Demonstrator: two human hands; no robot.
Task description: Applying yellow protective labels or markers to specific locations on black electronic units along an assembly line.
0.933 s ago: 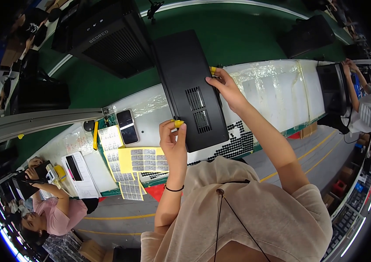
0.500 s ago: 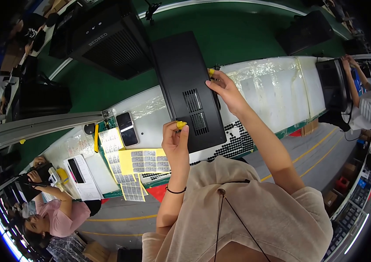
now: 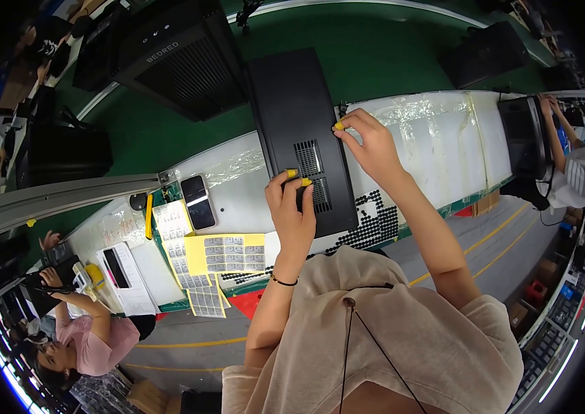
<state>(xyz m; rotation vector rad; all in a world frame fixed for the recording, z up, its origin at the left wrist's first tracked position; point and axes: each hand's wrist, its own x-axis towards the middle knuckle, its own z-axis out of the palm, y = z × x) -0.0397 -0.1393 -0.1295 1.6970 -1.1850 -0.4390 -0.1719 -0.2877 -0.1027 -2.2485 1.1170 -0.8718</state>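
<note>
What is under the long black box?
Around the box I see white tabletop and, by its near end, small black dots. The box hides what is directly underneath.

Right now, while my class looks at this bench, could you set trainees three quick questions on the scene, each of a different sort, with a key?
1. Multiple choice: what colour are the finger covers on the left hand?
A. Blue
B. Yellow
C. Red

2. True or false: the phone nearest the black case lies to the left of that case.

3. Fill the gap: the dark bracelet is worn on the wearer's own ____ side.

Key: 1. B; 2. True; 3. left
</note>
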